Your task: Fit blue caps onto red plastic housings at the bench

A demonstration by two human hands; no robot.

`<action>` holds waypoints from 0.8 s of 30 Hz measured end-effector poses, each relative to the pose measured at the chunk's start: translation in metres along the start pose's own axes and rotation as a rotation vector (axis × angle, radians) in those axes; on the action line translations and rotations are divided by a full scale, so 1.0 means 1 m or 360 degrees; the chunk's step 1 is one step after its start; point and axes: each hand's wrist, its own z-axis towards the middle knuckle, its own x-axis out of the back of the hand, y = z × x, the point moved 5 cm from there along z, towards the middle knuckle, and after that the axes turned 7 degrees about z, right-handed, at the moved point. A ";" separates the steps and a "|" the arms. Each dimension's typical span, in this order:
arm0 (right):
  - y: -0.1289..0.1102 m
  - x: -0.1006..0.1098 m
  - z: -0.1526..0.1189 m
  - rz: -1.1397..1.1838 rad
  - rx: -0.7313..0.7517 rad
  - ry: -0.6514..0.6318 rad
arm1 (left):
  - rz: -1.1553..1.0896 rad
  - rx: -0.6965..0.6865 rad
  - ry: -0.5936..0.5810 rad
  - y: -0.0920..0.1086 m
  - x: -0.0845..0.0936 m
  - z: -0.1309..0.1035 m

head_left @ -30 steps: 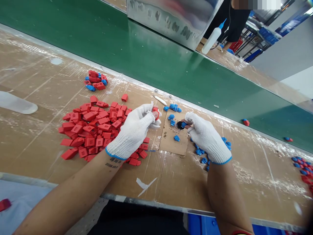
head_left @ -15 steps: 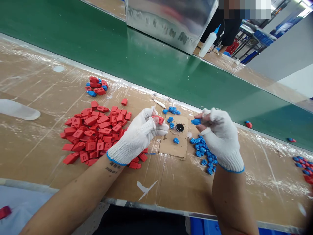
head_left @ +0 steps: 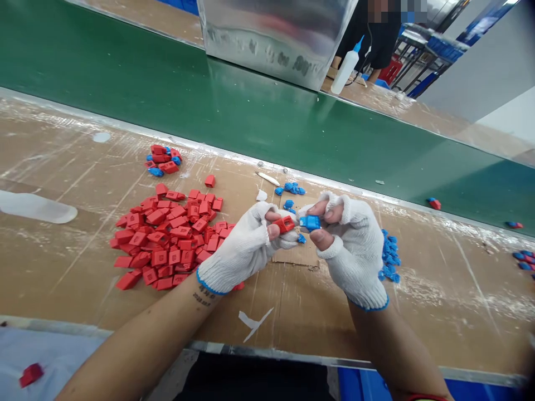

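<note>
In front of me, my left hand (head_left: 254, 236), in a white glove with bare fingertips, pinches a red plastic piece (head_left: 285, 224) whose hollow end faces right. My right hand (head_left: 349, 239), gloved the same way, grips a blue plastic piece (head_left: 310, 223) between thumb and fingers. The two pieces face each other with a narrow gap between them. Left of my hands lies a heap of red pieces (head_left: 167, 239). A pile of blue pieces (head_left: 390, 257) is partly hidden behind my right hand. Several more blue pieces (head_left: 290, 188) lie beyond my hands.
A cardboard sheet (head_left: 292, 256) lies under my hands. Behind runs a green conveyor belt (head_left: 167, 100), with a metal box (head_left: 276, 44) and a white bottle (head_left: 346, 69) beyond it. Joined red-and-blue pieces (head_left: 434, 204) sit at the right. A person stands at the far side.
My hands have come together: the right hand moved left with the blue piece, and the left moved slightly right with the red piece. The red piece's hollow end now shows.
</note>
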 end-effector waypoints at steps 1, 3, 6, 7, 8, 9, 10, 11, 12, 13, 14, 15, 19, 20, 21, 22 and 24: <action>0.000 -0.001 -0.001 0.0007 -0.0006 0.0004 | 0.0025 -0.0045 0.0008 0.001 0.000 0.000; 0.001 -0.002 -0.002 0.0012 -0.0034 0.0003 | 0.0090 -0.0148 0.0045 0.003 0.001 0.001; 0.002 -0.003 -0.002 0.0031 -0.0058 -0.0016 | 0.0191 -0.0265 0.0105 0.005 0.004 0.001; 0.003 -0.002 -0.003 0.0038 -0.0054 -0.0024 | 0.0216 -0.0288 0.0114 0.005 0.005 0.001; 0.003 -0.002 -0.004 0.0038 -0.0050 -0.0036 | 0.0236 -0.0307 0.0122 0.005 0.005 0.001; 0.004 -0.002 -0.004 0.0030 -0.0047 -0.0056 | 0.0257 -0.0325 0.0132 0.005 0.006 0.000; 0.005 -0.002 -0.005 0.0013 -0.0044 -0.0085 | 0.0278 -0.0344 0.0145 0.006 0.007 0.000; 0.006 -0.002 -0.006 -0.0008 -0.0038 -0.0117 | 0.0305 -0.0367 0.0159 0.007 0.008 0.000; 0.006 -0.002 -0.007 -0.0034 -0.0036 -0.0148 | 0.0342 -0.0393 0.0172 0.008 0.008 -0.001; 0.006 -0.002 -0.007 -0.0065 -0.0042 -0.0175 | 0.0399 -0.0426 0.0190 0.010 0.008 -0.003; 0.006 -0.001 -0.007 -0.0099 -0.0056 -0.0198 | 0.0484 -0.0467 0.0213 0.013 0.008 -0.005; 0.005 -0.001 -0.006 -0.0138 -0.0081 -0.0219 | 0.0603 -0.0507 0.0237 0.016 0.008 -0.007; 0.001 0.001 0.002 -0.0316 -0.0187 -0.0346 | 0.1155 -0.0608 0.0346 0.030 0.007 -0.015; 0.000 0.001 0.003 -0.0335 -0.0189 -0.0374 | 0.1229 -0.0612 0.0360 0.032 0.006 -0.017; -0.001 0.001 0.004 -0.0329 -0.0180 -0.0394 | 0.1236 -0.0607 0.0370 0.033 0.006 -0.017; -0.002 0.000 0.005 -0.0295 -0.0151 -0.0409 | 0.1176 -0.0593 0.0375 0.033 0.006 -0.017; -0.003 -0.005 0.003 -0.0167 -0.0072 -0.0430 | 0.0928 -0.0524 0.0352 0.027 0.004 -0.017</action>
